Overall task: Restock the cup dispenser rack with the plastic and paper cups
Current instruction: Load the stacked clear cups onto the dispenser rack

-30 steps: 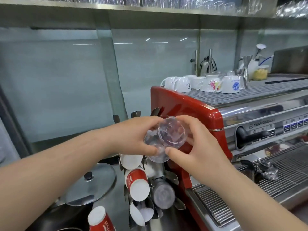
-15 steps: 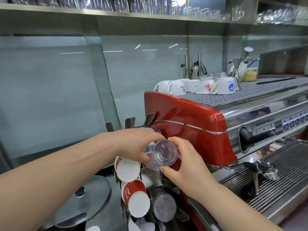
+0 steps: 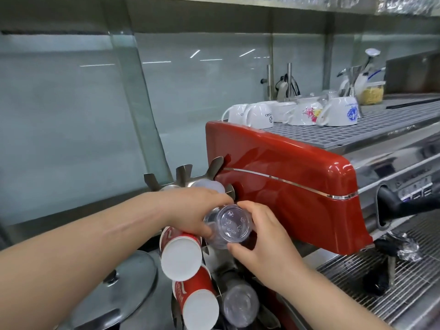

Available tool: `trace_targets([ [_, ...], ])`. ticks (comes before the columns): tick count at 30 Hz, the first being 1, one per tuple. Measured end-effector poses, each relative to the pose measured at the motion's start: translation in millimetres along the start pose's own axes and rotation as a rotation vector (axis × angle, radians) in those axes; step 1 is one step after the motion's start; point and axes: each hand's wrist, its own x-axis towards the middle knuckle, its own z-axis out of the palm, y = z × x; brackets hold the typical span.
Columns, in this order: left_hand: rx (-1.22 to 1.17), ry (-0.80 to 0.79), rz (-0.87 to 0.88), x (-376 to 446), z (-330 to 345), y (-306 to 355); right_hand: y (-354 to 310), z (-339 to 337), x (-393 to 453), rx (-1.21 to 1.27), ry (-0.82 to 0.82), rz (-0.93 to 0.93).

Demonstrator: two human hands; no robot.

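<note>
A stack of clear plastic cups (image 3: 229, 226) points its base at me, lying in a slot of the metal cup dispenser rack (image 3: 184, 173) beside the espresso machine. My left hand (image 3: 190, 210) grips the stack from the left and above. My right hand (image 3: 257, 236) holds its base end from the right and below. Two stacks of red paper cups (image 3: 181, 257) (image 3: 198, 303) fill the slots on the left below. Another clear plastic stack (image 3: 239, 306) sits in the slot under my hands. A white cup base (image 3: 209, 186) shows in the top slot.
The red espresso machine (image 3: 297, 182) stands close on the right, with white ceramic mugs (image 3: 259, 115) upside down on its top grid. Its drip grate (image 3: 381, 282) lies lower right. A pot with a steel lid (image 3: 114, 287) sits lower left. A glass panel (image 3: 71, 127) backs the rack.
Both hands have carried the clear plastic stack down from in front of the machine's red side into the rack slot. The camera has tilted, so the rack sits lower in view.
</note>
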Motion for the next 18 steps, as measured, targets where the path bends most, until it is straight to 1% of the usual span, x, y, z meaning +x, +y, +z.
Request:
trace_targets([
  [18, -0.011, -0.025, -0.011, 9.0, 9.9, -18.7, 15.8, 13.9, 11.3, 0.001, -0.009, -0.019],
])
